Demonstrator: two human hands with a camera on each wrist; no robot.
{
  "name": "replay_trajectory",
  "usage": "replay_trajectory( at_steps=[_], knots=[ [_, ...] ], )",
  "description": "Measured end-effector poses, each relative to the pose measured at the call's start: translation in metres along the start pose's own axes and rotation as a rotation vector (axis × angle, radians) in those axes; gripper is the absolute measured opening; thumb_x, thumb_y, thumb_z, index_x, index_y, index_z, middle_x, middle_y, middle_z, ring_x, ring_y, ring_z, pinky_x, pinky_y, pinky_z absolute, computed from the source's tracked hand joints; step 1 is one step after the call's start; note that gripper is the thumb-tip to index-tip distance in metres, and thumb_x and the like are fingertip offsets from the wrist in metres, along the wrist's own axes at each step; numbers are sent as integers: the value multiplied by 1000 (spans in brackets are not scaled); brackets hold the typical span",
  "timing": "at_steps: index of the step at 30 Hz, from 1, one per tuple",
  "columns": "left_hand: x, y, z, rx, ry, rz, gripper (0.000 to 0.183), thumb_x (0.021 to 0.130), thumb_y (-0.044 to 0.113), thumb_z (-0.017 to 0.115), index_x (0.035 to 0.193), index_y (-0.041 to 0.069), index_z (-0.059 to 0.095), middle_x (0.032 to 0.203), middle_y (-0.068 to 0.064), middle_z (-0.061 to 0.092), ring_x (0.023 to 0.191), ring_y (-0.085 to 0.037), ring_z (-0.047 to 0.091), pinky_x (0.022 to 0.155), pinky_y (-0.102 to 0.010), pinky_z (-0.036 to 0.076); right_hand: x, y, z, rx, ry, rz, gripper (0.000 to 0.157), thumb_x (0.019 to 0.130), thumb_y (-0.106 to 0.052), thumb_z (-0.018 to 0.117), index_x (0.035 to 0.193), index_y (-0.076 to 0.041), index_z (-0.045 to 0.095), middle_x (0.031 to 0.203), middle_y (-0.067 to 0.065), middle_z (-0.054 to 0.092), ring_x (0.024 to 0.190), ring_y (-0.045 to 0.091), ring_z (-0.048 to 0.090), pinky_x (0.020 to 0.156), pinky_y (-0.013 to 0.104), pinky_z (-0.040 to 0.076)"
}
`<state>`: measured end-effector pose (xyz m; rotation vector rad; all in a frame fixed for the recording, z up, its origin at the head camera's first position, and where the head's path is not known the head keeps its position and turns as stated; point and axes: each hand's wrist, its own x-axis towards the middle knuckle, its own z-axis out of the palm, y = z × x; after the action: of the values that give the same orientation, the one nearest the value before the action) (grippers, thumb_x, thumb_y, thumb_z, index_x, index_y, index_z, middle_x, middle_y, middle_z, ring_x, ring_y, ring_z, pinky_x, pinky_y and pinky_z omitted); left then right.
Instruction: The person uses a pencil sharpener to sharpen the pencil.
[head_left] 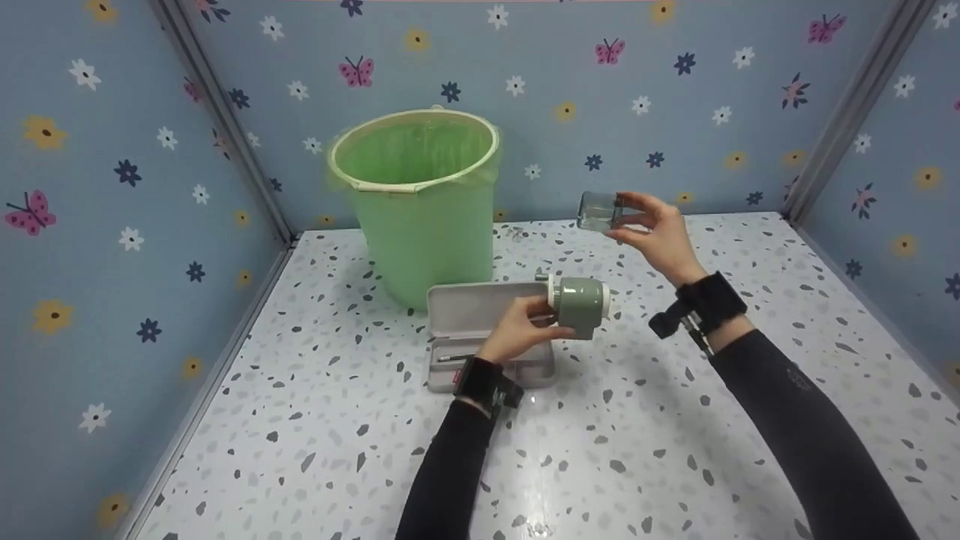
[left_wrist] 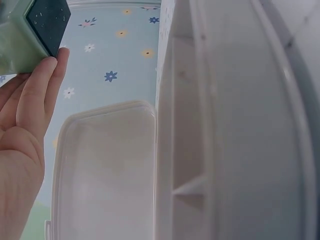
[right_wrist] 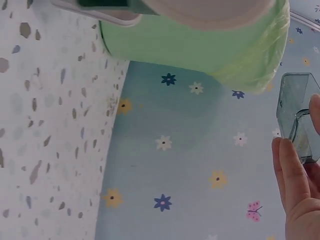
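Note:
My left hand (head_left: pixel 517 328) holds a green crank pencil sharpener (head_left: pixel 582 303) above the open pencil case (head_left: pixel 541 379), thumb along its lower side. The sharpener's dark base (left_wrist: pixel 49 21) shows in the left wrist view, with fingertips right at its edge. Up and to the right, my right hand (head_left: pixel 660 234) pinches a clear plastic shavings drawer (head_left: pixel 598 211) between thumb and fingers. Nothing shows inside the see-through drawer (right_wrist: pixel 294 102) in the right wrist view. The two pieces are apart.
Behind the pencil case stands a tall green waste bin (head_left: pixel 427 240) with a green bag liner. A pencil (head_left: pixel 454 358) lies in the case, whose lid (head_left: pixel 476 311) is raised toward the bin. Flowered panels (head_left: pixel 675 97) surround the speckled table (head_left: pixel 315 420).

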<state>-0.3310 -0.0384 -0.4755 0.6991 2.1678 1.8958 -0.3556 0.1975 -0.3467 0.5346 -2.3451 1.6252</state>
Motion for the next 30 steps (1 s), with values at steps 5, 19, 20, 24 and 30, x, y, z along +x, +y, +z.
replay_trajectory(
  at_steps=[5,19,20,24,30],
  knots=[
    [1,0,-1,-2,3,-1,55,76,12,83,126,5,62,125,-15,68,114,-25,67,96,-31,54,-19,34,-5,11,-26,58,60,87,4,69,142,4,46,141,28,51,102,10,63,81,12,53],
    [3,0,-4,-27,59,11,58,78,6,80,130,-1,57,131,-21,63,121,-31,63,99,-31,52,-69,83,-8,14,-153,185,64,86,-5,74,143,0,46,143,22,52,100,3,64,84,17,55],
    [4,1,-4,-29,63,11,59,78,6,80,131,-1,57,131,-21,62,121,-31,63,100,-31,52,-72,84,-7,19,-162,191,65,85,-6,75,143,0,46,143,22,52,100,3,64,85,18,55],
    [3,1,-4,-36,73,9,59,77,5,80,131,-1,57,132,-21,62,122,-30,62,101,-31,51,-80,85,-3,46,-201,205,65,84,-8,76,143,0,47,144,22,52,103,7,66,85,20,56],
    [1,-1,-3,-50,69,-7,61,77,6,80,133,0,55,134,-21,60,124,-31,61,101,-32,51,-86,82,6,84,-242,193,64,84,-7,77,141,0,50,142,22,53,108,18,67,87,23,57]
  ],
)
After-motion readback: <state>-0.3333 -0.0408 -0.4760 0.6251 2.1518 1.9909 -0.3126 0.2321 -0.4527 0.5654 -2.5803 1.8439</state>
